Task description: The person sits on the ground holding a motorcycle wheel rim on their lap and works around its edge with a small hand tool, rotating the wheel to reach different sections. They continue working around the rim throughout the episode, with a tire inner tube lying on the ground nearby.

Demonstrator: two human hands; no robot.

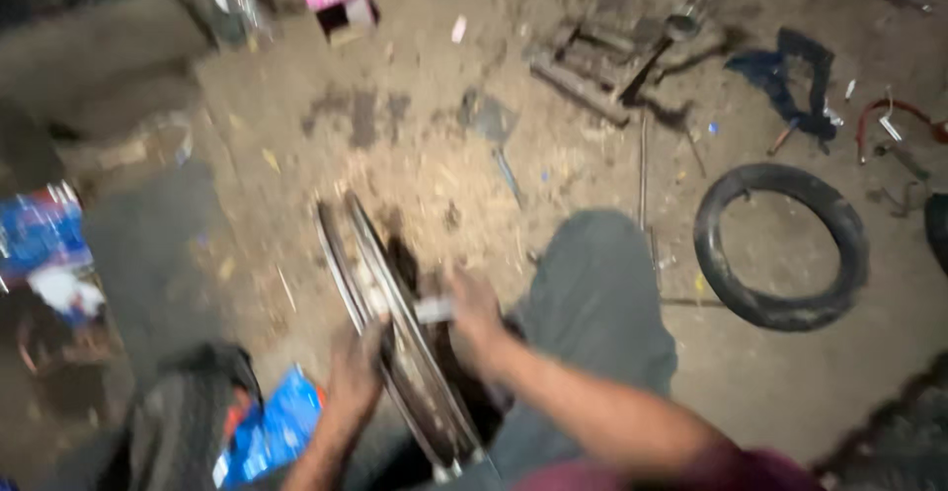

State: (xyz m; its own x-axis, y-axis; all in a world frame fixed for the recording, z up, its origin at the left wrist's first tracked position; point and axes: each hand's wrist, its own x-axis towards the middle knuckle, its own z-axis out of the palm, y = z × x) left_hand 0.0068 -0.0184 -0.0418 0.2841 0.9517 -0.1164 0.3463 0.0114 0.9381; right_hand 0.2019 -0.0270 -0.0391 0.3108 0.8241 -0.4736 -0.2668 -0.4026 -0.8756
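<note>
left hand [355,372]: arm reaching forward, fingers curled gripping wheel rim [395,338] edge
right hand [472,318]: forearm angled in, pinching small pale piece [434,309] (blurred)
rim: upright on dirt floor [415,135], between knees

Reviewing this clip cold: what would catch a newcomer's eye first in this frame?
First, the metal wheel rim standing on edge at bottom centre, with the left hand on its near side and the right hand against its far side; blur hides the grip. Next, the black rubber tyre lying flat on the dirt floor to the right, and the blue plastic packet at lower left.
</note>
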